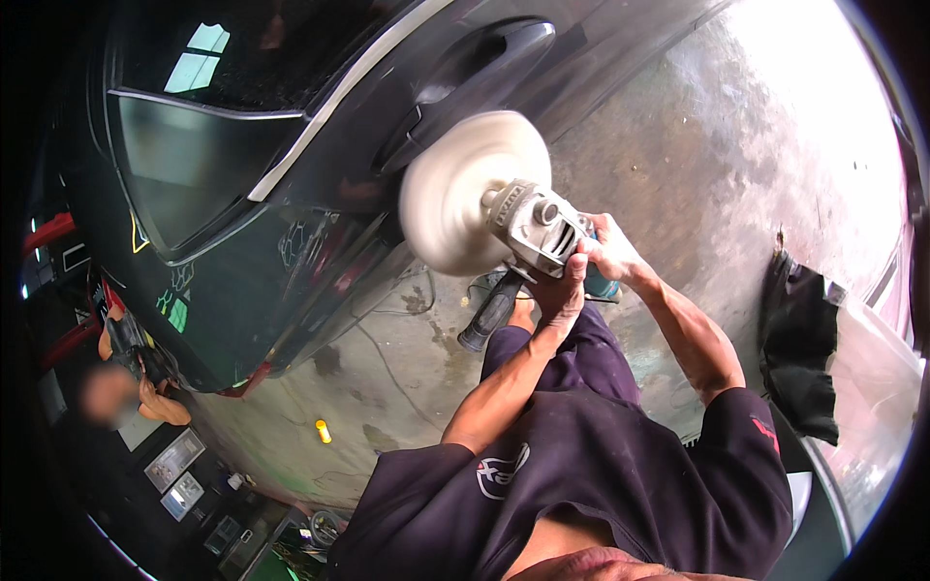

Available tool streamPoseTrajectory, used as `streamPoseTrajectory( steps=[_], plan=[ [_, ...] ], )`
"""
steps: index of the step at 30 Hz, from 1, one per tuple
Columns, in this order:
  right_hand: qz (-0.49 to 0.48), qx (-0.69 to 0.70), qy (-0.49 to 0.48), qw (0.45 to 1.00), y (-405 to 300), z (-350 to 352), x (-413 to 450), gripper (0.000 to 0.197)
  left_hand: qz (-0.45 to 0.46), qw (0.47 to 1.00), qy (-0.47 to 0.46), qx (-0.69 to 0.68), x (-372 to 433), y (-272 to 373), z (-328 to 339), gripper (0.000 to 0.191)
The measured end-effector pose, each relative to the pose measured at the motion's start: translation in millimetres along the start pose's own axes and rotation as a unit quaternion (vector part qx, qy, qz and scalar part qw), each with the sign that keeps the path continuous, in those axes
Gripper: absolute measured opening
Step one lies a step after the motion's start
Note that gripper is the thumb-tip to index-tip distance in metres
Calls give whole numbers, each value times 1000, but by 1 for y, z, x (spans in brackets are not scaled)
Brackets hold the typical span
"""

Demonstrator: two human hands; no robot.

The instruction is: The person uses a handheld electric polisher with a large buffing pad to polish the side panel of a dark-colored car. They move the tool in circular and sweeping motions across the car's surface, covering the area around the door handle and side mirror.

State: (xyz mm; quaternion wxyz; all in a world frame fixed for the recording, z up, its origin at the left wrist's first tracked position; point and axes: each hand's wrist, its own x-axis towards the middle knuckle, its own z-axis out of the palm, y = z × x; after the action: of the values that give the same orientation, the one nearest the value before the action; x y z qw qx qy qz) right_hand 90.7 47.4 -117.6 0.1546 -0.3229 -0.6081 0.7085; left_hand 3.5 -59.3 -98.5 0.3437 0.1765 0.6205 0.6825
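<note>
A rotary polisher (541, 221) with a round pale pad (476, 192) is held in both hands. The pad looks blurred, as if spinning, and overlaps the dark car door (349, 160) just below its door handle (487, 65); whether it touches the panel cannot be told. My left hand (563, 290) grips the underside of the polisher near its black side handle (490, 312), which juts out free. Around the teal motor body my right hand (610, 247) is closed, its fingers partly hidden by the tool.
Another person's forearm (163, 403) and hands are at the car's far end on the left. A cable (392, 374) trails over the concrete floor, where a yellow bottle (323, 431) lies. Black sheeting (803, 348) and translucent plastic hang at right. Framed items and equipment stand lower left.
</note>
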Motion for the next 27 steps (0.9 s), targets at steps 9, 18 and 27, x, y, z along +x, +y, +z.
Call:
streamPoseTrajectory(
  steps=[9,18,27],
  plan=[
    [100,-28,58,993,-54,-70,-25,82,-51,995,-13,-88,2,14,80,70],
    [228,-226,23,947,-202,-92,-12,89,-53,962,6,-268,12,97,127,52],
    [267,-287,-61,918,-220,-92,17,98,-39,945,58,-321,13,126,128,52]
  ],
)
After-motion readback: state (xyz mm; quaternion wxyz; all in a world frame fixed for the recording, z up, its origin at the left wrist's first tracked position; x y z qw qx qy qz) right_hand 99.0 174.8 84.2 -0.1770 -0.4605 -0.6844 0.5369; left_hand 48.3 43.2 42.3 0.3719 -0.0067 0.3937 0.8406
